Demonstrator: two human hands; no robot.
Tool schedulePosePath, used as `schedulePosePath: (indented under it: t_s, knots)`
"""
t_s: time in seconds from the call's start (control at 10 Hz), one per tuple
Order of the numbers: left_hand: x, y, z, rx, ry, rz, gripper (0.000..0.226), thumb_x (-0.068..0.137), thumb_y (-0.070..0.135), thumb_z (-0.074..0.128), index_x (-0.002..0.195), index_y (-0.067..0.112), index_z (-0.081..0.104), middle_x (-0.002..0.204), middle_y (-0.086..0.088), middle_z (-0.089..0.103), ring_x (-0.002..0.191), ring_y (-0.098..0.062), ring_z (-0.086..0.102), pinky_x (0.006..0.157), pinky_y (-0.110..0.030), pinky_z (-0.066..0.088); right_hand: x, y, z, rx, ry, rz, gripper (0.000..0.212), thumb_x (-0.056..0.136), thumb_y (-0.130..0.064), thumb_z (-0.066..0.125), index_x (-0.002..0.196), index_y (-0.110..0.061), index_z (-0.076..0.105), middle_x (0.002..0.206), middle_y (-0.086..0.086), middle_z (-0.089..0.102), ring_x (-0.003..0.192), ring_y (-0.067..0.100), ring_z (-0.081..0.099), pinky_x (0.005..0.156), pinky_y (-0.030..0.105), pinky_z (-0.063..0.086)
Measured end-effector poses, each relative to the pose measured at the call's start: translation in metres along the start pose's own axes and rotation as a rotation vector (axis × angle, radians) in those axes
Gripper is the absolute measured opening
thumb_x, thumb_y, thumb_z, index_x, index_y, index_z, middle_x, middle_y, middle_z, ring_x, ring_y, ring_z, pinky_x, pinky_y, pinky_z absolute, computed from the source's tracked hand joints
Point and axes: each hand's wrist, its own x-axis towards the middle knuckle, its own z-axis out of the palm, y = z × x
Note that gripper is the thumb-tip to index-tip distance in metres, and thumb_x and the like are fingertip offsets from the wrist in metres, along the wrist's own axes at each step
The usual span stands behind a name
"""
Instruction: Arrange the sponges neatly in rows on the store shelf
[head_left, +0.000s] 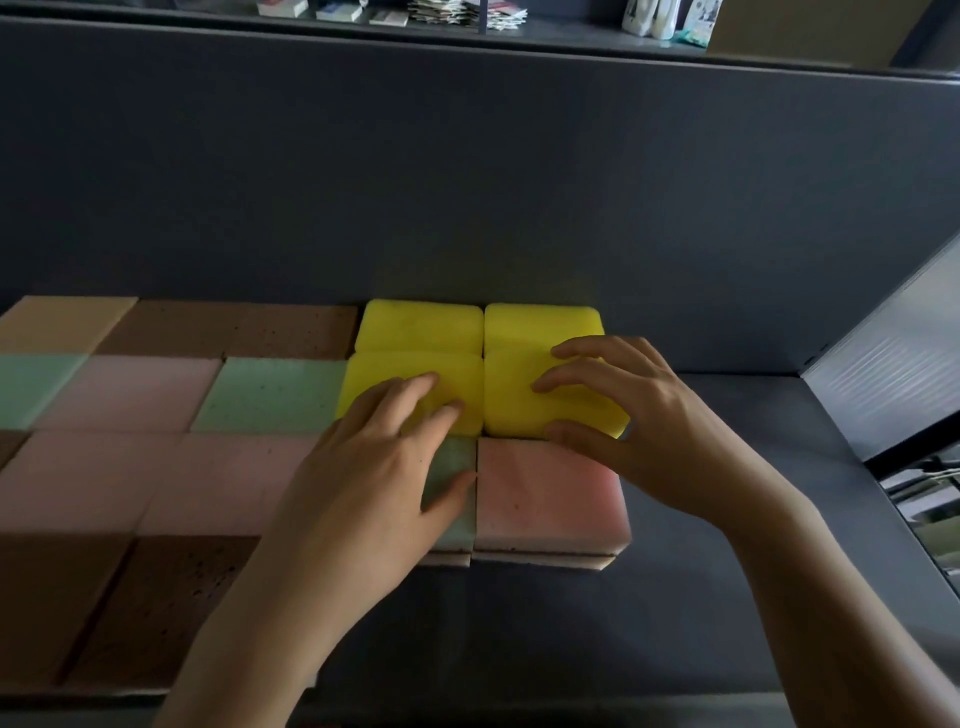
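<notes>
Four yellow sponges (421, 325), pink sponge (545, 488), speckled brown sponge (296, 330) (grey shelf (727, 467)).

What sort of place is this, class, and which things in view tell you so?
Probably a shop aisle: coloured sponges laid in neat rows on a dark shelf, and packaged goods on the shelf above.
</notes>
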Motion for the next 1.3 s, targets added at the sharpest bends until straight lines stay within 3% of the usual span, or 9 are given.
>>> schedulePosePath:
  t_s: [0.1,0.2,0.4,0.6,0.8,0.9,1.0,1.1,1.3]
  knots:
    - [0.001,0.000,0.001,-0.004,-0.001,0.009,0.056,0.083,0.047,0.053,0.131,0.019,0.060,0.143,0.000,0.047,0.129,-0.022,0.048,0.094,-0.038,0.048,-0.003,-0.005,0.001,-0.007,-0.040,0.023,0.051,0.083,-0.072,0.047,0.121,-0.040,0.061,0.139,-0.014,0.047,0.127,0.009,0.040,0.087,0.018,0.039]
    - [0.001,0.000,0.001,-0.009,-0.004,0.015,0.058,0.084,0.047,0.051,0.134,0.019,0.058,0.146,0.001,0.045,0.132,-0.022,0.044,0.097,-0.038,0.046,-0.011,-0.012,0.003,-0.046,-0.033,0.050,0.058,0.084,-0.073,0.044,0.129,-0.039,0.056,0.146,-0.010,0.043,0.136,0.013,0.037,0.102,0.036,0.043]
    - [-0.002,0.001,-0.001,-0.020,-0.055,0.014,0.063,0.086,0.054,0.044,0.141,0.023,0.049,0.154,0.003,0.034,0.141,-0.021,0.033,0.105,-0.041,0.039,-0.021,-0.028,0.012,-0.129,-0.069,0.054,0.065,0.086,-0.073,0.037,0.141,-0.038,0.044,0.158,-0.007,0.031,0.150,0.014,0.018,0.121,0.044,0.022]
    - [0.003,0.009,-0.006,0.001,-0.143,-0.031,0.068,0.089,0.059,0.034,0.151,0.031,0.028,0.161,0.012,0.008,0.148,-0.011,0.008,0.116,-0.036,0.026,-0.020,-0.026,0.010,-0.072,-0.190,0.085,0.070,0.087,-0.075,0.029,0.147,-0.040,0.033,0.163,-0.011,0.016,0.151,0.006,0.000,0.124,0.043,0.008]
    - [0.002,0.014,-0.007,-0.039,-0.147,-0.058,0.065,0.092,0.053,0.044,0.150,0.028,0.032,0.161,0.012,0.010,0.147,-0.011,0.011,0.116,-0.038,0.026,-0.016,-0.024,0.004,-0.112,-0.268,0.062,0.067,0.092,-0.066,0.033,0.152,-0.038,0.023,0.165,-0.009,0.003,0.150,0.009,-0.012,0.123,0.048,-0.004]
    - [0.003,0.016,-0.007,-0.053,-0.126,-0.082,0.063,0.092,0.047,0.053,0.149,0.026,0.035,0.161,0.012,0.013,0.146,-0.012,0.016,0.116,-0.038,0.026,-0.019,-0.029,-0.002,-0.108,-0.195,0.032,0.074,0.088,-0.072,0.027,0.152,-0.035,0.028,0.165,-0.007,0.010,0.152,0.013,-0.002,0.123,0.041,-0.002]
    - [0.003,0.017,-0.005,-0.071,-0.093,-0.084,0.063,0.090,0.045,0.058,0.147,0.024,0.039,0.160,0.011,0.018,0.146,-0.012,0.019,0.115,-0.038,0.028,-0.025,-0.037,-0.001,-0.122,-0.139,-0.026,0.074,0.089,-0.073,0.032,0.149,-0.030,0.038,0.162,-0.006,0.024,0.150,0.013,0.015,0.122,0.034,0.012]
    - [0.001,0.018,-0.004,-0.072,-0.088,-0.089,0.061,0.091,0.044,0.057,0.146,0.025,0.041,0.160,0.011,0.019,0.146,-0.010,0.017,0.115,-0.036,0.027,-0.028,-0.039,0.003,-0.225,-0.205,-0.069,0.065,0.096,-0.061,0.039,0.151,-0.027,0.035,0.163,-0.003,0.021,0.151,0.016,0.015,0.121,0.035,0.009]
    - [-0.003,0.020,-0.007,-0.074,-0.047,-0.099,0.058,0.092,0.041,0.058,0.145,0.025,0.043,0.160,0.010,0.021,0.146,-0.011,0.020,0.114,-0.034,0.028,-0.028,-0.039,0.003,-0.132,-0.086,-0.173,0.056,0.093,-0.052,0.055,0.140,-0.021,0.052,0.150,0.010,0.045,0.143,0.029,0.036,0.118,0.052,0.021]
